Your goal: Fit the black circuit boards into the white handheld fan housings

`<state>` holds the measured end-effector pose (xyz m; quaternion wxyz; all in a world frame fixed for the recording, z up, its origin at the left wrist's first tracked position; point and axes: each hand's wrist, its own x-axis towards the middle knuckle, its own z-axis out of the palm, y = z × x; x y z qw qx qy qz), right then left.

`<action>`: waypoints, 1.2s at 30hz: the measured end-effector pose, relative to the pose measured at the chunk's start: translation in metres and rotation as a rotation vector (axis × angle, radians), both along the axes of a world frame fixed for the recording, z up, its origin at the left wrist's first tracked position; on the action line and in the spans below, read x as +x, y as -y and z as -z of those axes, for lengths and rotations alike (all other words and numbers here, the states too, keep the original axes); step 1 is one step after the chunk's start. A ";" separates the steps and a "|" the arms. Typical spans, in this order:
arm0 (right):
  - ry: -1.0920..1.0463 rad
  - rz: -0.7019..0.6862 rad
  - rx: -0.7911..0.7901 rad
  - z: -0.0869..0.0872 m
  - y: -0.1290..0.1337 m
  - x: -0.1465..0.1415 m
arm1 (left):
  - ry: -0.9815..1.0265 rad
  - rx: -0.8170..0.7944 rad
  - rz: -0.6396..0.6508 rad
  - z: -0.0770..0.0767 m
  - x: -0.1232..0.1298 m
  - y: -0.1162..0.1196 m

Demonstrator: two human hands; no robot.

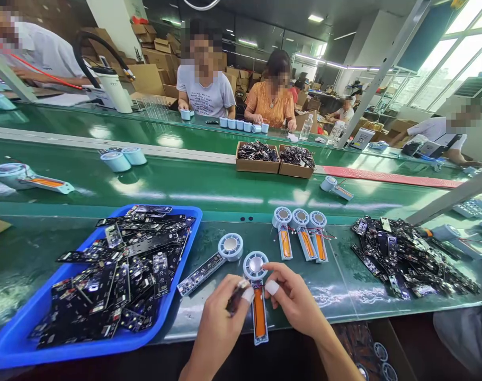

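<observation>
A light blue handheld fan (255, 265) lies face up in front of me, its handle open over an orange battery (259, 312) and thin wires. My left hand (227, 307), thumb wrapped in white tape, is closed on a dark circuit board (235, 299) just left of the handle. On the other side, my right hand (292, 296) has its thumb and forefinger apart; the forefinger reaches the fan head's rim and the taped thumb is beside the handle's top. Left of this fan lies another fan (230, 246) with a circuit board (201, 272) in its handle.
A blue tray (185, 254) heaped with circuit boards stands at left. Three fans (300, 217) with exposed batteries lie ahead; a board pile (400, 259) is at right. Two cardboard boxes (257, 165) of boards sit farther back. Several people work across the green bench (177, 185).
</observation>
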<state>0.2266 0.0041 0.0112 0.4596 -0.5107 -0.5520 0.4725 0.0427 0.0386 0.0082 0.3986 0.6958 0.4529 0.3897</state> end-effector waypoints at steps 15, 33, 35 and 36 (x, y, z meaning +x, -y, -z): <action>0.762 0.106 0.316 -0.019 0.011 0.009 | 0.061 -0.250 -0.151 0.007 -0.001 0.010; 0.786 -0.058 0.551 0.003 0.002 -0.018 | 0.255 -0.503 -0.080 0.023 -0.016 0.015; 0.816 -0.053 0.571 0.001 0.001 -0.020 | 0.289 -0.537 -0.045 0.022 -0.013 0.016; 0.819 -0.046 0.585 0.001 0.001 -0.022 | 0.297 -0.557 -0.035 0.022 -0.011 0.016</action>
